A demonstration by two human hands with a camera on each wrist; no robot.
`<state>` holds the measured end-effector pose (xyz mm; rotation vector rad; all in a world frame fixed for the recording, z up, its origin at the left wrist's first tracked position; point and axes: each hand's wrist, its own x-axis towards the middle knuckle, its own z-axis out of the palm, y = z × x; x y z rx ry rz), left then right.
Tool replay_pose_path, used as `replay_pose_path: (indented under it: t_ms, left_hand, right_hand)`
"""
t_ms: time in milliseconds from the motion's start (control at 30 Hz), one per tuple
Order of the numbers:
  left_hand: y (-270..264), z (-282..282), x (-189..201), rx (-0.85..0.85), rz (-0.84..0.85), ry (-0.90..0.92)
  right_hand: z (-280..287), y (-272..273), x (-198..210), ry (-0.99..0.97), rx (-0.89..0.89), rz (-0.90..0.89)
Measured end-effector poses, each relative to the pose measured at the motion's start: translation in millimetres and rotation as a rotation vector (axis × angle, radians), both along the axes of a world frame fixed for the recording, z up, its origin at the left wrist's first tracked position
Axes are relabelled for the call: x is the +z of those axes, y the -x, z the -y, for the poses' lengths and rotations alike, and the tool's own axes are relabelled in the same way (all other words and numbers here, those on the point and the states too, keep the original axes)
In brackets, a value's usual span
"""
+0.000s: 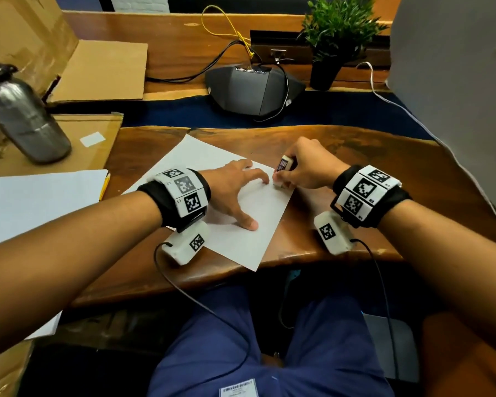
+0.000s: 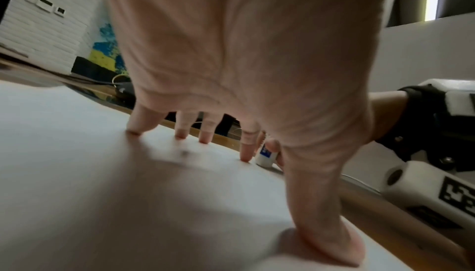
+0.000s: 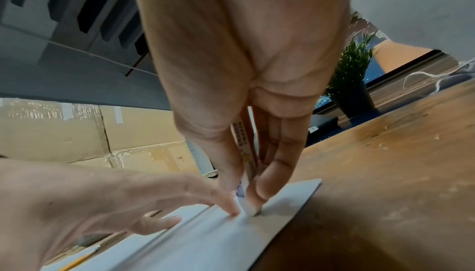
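One blocky eraser (image 1: 283, 166) on smooth paper (image 1: 241, 242)

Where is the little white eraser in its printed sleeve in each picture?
Head view: the white eraser in a printed sleeve is just right of centre, pinched by the right hand.
Left wrist view: the eraser is small, right of centre, past the index finger.
Right wrist view: the eraser is central, between thumb and fingers.
Shared landmark: the white sheet of paper under it.

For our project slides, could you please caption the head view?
Left hand presses a white sheet flat on the wooden desk while the right hand holds an eraser against it.
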<state>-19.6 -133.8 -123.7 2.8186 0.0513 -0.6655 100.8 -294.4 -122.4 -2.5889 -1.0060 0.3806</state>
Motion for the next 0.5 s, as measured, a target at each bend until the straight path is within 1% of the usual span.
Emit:
replay_pose_path:
  t_ms: [133, 167, 200, 267, 300, 333, 433, 467, 500]
  left_hand:
    - [-7, 2, -3, 0.028, -0.063, -0.064]
    - [-8, 2, -2, 0.019, -0.079, -0.084]
    - [-8, 2, -2, 0.012, -0.095, -0.096]
    - [-8, 2, -2, 0.007, -0.115, -0.095]
    - [-8, 1, -2, 0.003, -0.117, -0.097]
    - [-7, 1, -2, -0.004, -0.116, -0.106]
    - [-7, 3, -2, -0.01, -0.109, -0.13]
    - [-7, 3, -2, -0.009, -0.111, -0.136]
    - [-7, 2, -2, -0.011, -0.115, -0.138]
  right_hand:
    - [-3, -3, -5, -0.06, -0.099, 0.017]
    - [-3, 3, -5, -0.054, -0.076, 0.024]
    - [-3, 12, -6, -0.041, -0.015, 0.017]
    - [-3, 34, -3, 0.009, 0.125, -0.043]
    - [-2, 37, 0, 0.027, 0.161, -0.067]
    - [-2, 32, 2, 0.023, 0.158, -0.068]
    - [-1, 5, 6, -0.041, -0.016, -0.114]
    - [-2, 5, 6, -0.053, -0.022, -0.121]
    - [-2, 12, 7, -0.036, 0.018, -0.125]
